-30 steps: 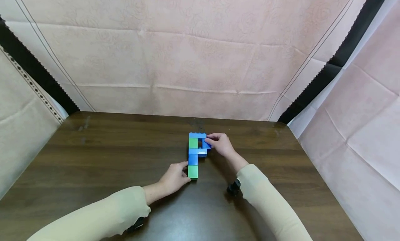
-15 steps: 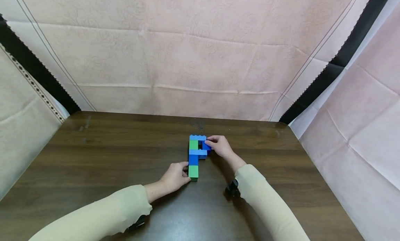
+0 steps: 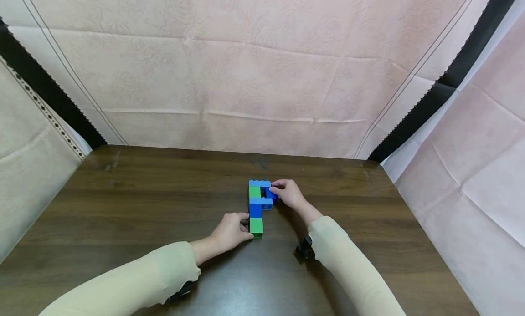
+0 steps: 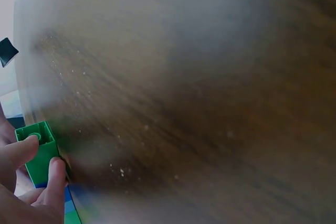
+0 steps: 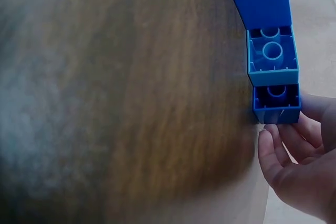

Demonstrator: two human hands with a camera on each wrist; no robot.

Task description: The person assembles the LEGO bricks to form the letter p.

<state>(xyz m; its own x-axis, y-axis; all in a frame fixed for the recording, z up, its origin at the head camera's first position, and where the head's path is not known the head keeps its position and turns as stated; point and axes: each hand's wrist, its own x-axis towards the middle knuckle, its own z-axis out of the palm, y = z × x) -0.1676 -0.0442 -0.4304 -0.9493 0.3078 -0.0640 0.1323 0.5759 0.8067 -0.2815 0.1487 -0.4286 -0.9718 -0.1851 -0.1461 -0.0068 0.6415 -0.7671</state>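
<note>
A P-shaped build of blue and green toy building bricks lies in the middle of the head view, studs pointing to the far side. My left hand (image 3: 230,229) grips the green brick (image 3: 256,225) at its near end; in the left wrist view the thumb lies over that brick's hollow underside (image 4: 34,139). On the far right side, my right hand (image 3: 290,193) pinches a dark blue brick (image 3: 271,194). The right wrist view shows this dark blue brick (image 5: 277,104) beside a lighter blue brick (image 5: 272,56), both with hollow undersides showing.
The brown wooden table (image 3: 143,202) spreads around the bricks on all sides. Pale patterned cloth (image 3: 246,79) hangs behind the table's far edge and along both sides. A black device (image 3: 304,248) is worn at the right wrist, under the sleeve.
The build has shifted slightly toward the near side, its far end most, with both hands keeping their hold. The right hand has come slightly nearer too.
</note>
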